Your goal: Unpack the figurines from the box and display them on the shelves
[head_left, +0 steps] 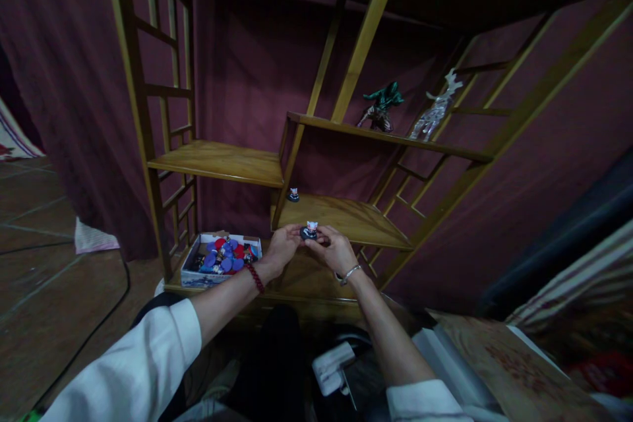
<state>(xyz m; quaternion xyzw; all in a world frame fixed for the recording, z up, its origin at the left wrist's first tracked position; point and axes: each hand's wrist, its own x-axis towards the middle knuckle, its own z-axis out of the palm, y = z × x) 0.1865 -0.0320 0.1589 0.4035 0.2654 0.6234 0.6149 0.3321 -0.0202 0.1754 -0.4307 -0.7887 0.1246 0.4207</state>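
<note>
Between my two hands, just in front of the lower right shelf (341, 214), is a small white-headed figurine (310, 231) on a round dark base. My left hand (284, 245) has its fingertips closed on the left side of the base. My right hand (337, 250) pinches the base from the right. A similar small figurine (293, 194) stands at the back left corner of that shelf. Left of my left hand, a cardboard box (190, 275) holds many small pieces with purple, red and black round bases.
A green and brown statue (383, 107) and a clear deer figure (438, 107) stand on the upper right shelf (395, 138). A wooden shelf (222, 161) is at left. Slanting wooden posts (368, 33) frame the unit. A cable (106, 313) crosses the tiled floor.
</note>
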